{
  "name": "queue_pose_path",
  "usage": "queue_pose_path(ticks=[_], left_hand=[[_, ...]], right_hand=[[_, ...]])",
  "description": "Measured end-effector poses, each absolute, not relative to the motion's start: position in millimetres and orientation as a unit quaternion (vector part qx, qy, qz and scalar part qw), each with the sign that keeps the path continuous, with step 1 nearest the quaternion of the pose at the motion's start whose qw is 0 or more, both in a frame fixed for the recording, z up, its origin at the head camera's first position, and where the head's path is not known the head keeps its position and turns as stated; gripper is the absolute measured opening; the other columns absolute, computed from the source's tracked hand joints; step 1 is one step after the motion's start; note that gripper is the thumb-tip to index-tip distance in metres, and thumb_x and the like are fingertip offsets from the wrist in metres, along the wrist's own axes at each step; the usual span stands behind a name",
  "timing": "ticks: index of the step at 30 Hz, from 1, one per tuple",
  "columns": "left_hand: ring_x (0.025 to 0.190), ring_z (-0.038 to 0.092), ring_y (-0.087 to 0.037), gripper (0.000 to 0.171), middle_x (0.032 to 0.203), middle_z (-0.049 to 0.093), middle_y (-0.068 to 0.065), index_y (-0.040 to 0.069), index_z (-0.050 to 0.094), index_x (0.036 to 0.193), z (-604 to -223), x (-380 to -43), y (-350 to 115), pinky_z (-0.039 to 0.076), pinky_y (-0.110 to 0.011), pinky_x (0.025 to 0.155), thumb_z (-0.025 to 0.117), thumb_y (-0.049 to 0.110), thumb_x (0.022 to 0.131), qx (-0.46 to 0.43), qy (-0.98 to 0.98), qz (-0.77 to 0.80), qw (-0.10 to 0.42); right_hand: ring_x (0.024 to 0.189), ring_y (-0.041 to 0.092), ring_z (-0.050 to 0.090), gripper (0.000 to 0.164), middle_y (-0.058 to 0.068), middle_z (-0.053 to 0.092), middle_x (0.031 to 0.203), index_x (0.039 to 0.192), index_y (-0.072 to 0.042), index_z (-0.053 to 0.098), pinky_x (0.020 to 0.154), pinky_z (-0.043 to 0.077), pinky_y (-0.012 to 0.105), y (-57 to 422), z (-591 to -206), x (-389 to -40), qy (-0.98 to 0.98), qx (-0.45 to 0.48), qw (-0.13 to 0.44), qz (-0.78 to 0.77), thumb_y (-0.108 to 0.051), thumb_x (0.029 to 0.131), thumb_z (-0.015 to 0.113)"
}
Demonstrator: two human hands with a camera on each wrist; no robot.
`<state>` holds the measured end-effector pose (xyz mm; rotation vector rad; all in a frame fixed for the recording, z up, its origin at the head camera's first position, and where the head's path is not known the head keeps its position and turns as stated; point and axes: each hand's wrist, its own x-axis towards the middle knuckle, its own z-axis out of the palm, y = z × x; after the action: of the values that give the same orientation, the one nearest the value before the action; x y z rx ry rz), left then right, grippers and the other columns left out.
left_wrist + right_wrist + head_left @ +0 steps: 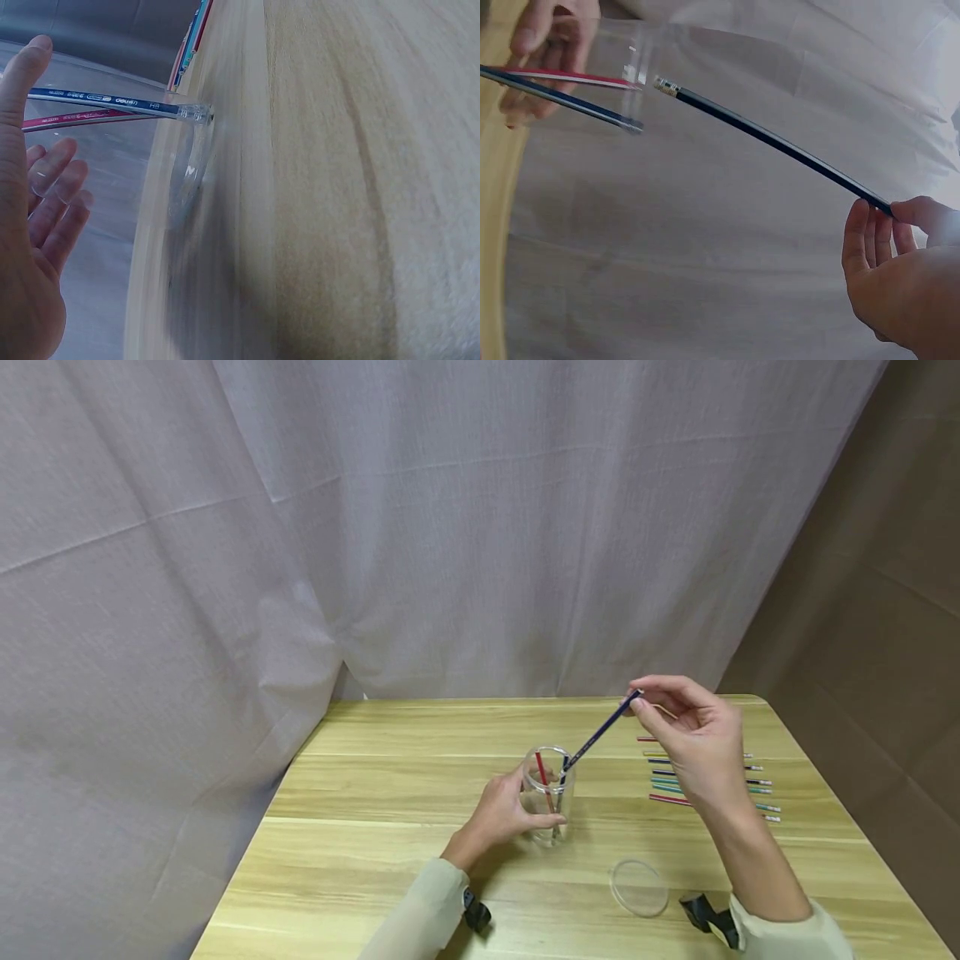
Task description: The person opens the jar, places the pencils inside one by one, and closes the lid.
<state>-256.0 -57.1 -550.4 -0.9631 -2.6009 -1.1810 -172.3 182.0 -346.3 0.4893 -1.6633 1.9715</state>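
A clear jar [546, 837] stands upright on the table, and my left hand [497, 810] grips its side with fingers and thumb around it. Inside lean a red pencil [577, 76] and a dark blue pencil [105, 98], their eraser ends at the bottom. My right hand [703, 739] is raised to the right of the jar. Between thumb and fingertips it pinches one end of another dark blue pencil [772, 139]. This pencil slants down to the left, with its eraser end just at the jar's open mouth.
Several coloured pencils [667, 782] lie in a row on the right of the wooden table [375, 785], partly behind my right hand. A clear round lid [639, 888] lies flat near the front. Grey curtains [465, 568] hang behind the table.
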Motion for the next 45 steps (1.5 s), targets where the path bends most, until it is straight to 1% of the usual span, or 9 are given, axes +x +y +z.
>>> queue_pose_path(ticks=[4, 8, 12, 18, 21, 26, 31, 38, 45], left_hand=[[0.094, 0.063, -0.004, 0.068, 0.109, 0.073, 0.018, 0.027, 0.061, 0.131, -550.6, -255.4, -57.1, 0.051, -0.024, 0.080, 0.093, 0.054, 0.078, -0.312, -0.863, -0.394, 0.058], [0.095, 0.064, -0.004, 0.070, 0.108, 0.072, 0.016, 0.026, 0.062, 0.133, -550.9, -255.3, -57.4, 0.051, -0.024, 0.080, 0.094, 0.053, 0.077, -0.309, -0.864, -0.394, 0.061], [0.100, 0.066, -0.004, 0.071, 0.113, 0.072, 0.016, 0.026, 0.061, 0.134, -551.4, -255.7, -57.5, 0.052, -0.026, 0.085, 0.093, 0.053, 0.077, -0.312, -0.862, -0.395, 0.059], [0.099, 0.066, -0.003, 0.068, 0.111, 0.073, 0.016, 0.030, 0.060, 0.132, -550.0, -254.9, -57.1, 0.052, -0.026, 0.086, 0.094, 0.054, 0.077, -0.311, -0.863, -0.393, 0.058], [0.100, 0.066, -0.002, 0.069, 0.111, 0.073, 0.016, 0.030, 0.060, 0.132, -550.1, -255.2, -57.0, 0.052, -0.025, 0.086, 0.093, 0.054, 0.077, -0.314, -0.864, -0.390, 0.061], [0.101, 0.067, -0.002, 0.072, 0.112, 0.074, 0.016, 0.023, 0.061, 0.136, -550.6, -256.0, -57.2, 0.052, -0.026, 0.086, 0.092, 0.054, 0.078, -0.316, -0.863, -0.389, 0.059], [0.101, 0.067, -0.003, 0.075, 0.114, 0.074, 0.015, 0.024, 0.060, 0.137, -551.2, -255.8, -57.2, 0.052, -0.026, 0.086, 0.093, 0.055, 0.078, -0.311, -0.867, -0.385, 0.059], [0.098, 0.067, -0.003, 0.074, 0.112, 0.074, 0.012, 0.026, 0.060, 0.137, -551.0, -255.4, -57.4, 0.052, -0.025, 0.084, 0.093, 0.054, 0.077, -0.312, -0.867, -0.382, 0.066], [0.090, 0.061, -0.003, 0.076, 0.113, 0.073, 0.013, 0.021, 0.060, 0.138, -551.7, -255.8, -58.4, 0.048, -0.022, 0.076, 0.094, 0.052, 0.077, -0.318, -0.866, -0.378, 0.075]], right_hand=[[0.094, 0.014, 0.072, 0.023, 0.012, 0.075, 0.105, 0.115, 0.017, 0.069, 0.079, 0.058, 0.020, 174.1, -358.6, -177.3, -0.629, 0.150, 0.250, 0.721, 0.017, 0.092, 0.071], [0.094, 0.014, 0.073, 0.022, 0.014, 0.074, 0.107, 0.115, 0.017, 0.068, 0.086, 0.058, 0.023, 168.4, -371.1, -182.3, -0.634, 0.138, 0.235, 0.724, 0.016, 0.093, 0.071], [0.092, 0.013, 0.073, 0.023, 0.011, 0.074, 0.107, 0.116, 0.016, 0.068, 0.087, 0.058, 0.023, 165.1, -383.4, -186.5, -0.644, 0.128, 0.215, 0.723, 0.015, 0.094, 0.071], [0.088, 0.013, 0.073, 0.023, 0.005, 0.074, 0.102, 0.117, 0.014, 0.068, 0.085, 0.058, 0.023, 159.8, -400.5, -192.7, -0.666, 0.110, 0.197, 0.711, 0.012, 0.095, 0.071], [0.088, 0.014, 0.072, 0.023, 0.005, 0.074, 0.101, 0.117, 0.014, 0.068, 0.085, 0.058, 0.023, 157.9, -407.8, -194.9, -0.682, 0.105, 0.194, 0.698, 0.013, 0.094, 0.072], [0.088, 0.013, 0.071, 0.024, 0.007, 0.074, 0.101, 0.117, 0.015, 0.068, 0.085, 0.058, 0.024, 155.7, -418.0, -197.9, -0.701, 0.105, 0.185, 0.680, 0.014, 0.093, 0.072], [0.088, 0.011, 0.071, 0.023, 0.010, 0.075, 0.102, 0.116, 0.013, 0.069, 0.085, 0.058, 0.024, 154.4, -424.6, -199.5, -0.716, 0.099, 0.175, 0.668, 0.011, 0.094, 0.073], [0.092, 0.012, 0.072, 0.020, -0.001, 0.074, 0.103, 0.115, 0.010, 0.071, 0.085, 0.058, 0.024, 153.4, -430.7, -199.9, -0.734, 0.085, 0.167, 0.653, 0.008, 0.095, 0.074], [0.096, 0.005, 0.070, 0.017, 0.021, 0.072, 0.112, 0.113, 0.006, 0.074, 0.084, 0.057, 0.019, 152.7, -436.5, -200.8, -0.751, 0.094, 0.178, 0.629, 0.004, 0.095, 0.076]])
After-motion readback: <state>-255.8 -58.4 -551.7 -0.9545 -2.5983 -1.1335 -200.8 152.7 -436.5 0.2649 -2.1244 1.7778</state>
